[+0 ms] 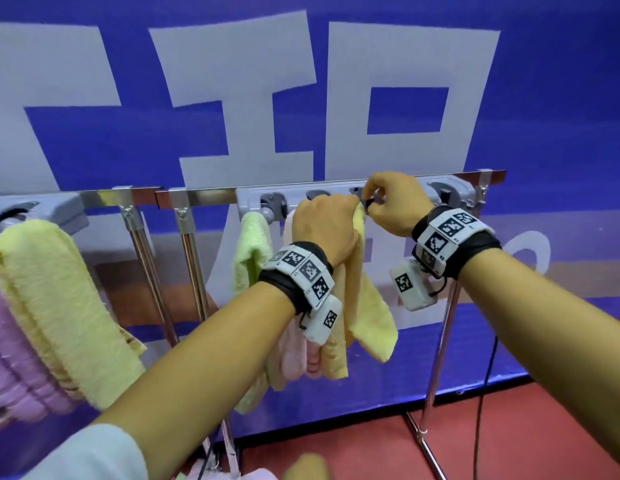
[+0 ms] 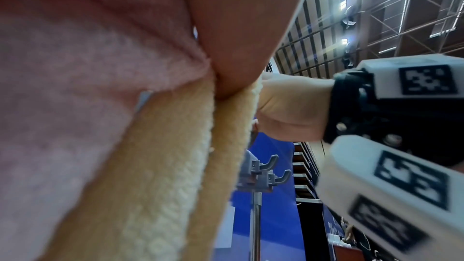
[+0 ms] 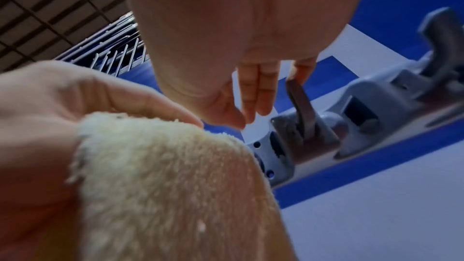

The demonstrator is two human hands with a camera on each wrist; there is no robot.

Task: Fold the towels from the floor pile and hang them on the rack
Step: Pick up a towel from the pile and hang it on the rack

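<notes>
Left hand (image 1: 324, 226) is fisted round the top of a yellow towel (image 1: 365, 306), with a pink towel (image 1: 294, 355) bunched behind it; both hang straight down, long axis vertical; right hand (image 1: 393, 202) pinches the small dark hook lever (image 3: 301, 104) on the grey clip bar (image 1: 336, 190) of the rack (image 1: 183, 197); towel top sits just left of and below that hook, touching close; left hand is nearer, so feeding it in looks like a short move up and right.

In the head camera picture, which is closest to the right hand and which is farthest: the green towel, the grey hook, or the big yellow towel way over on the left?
From the right hand:
1. The grey hook, right at its fingertips.
2. The green towel, hanging left of both hands.
3. The big yellow towel, at the far left edge.
</notes>
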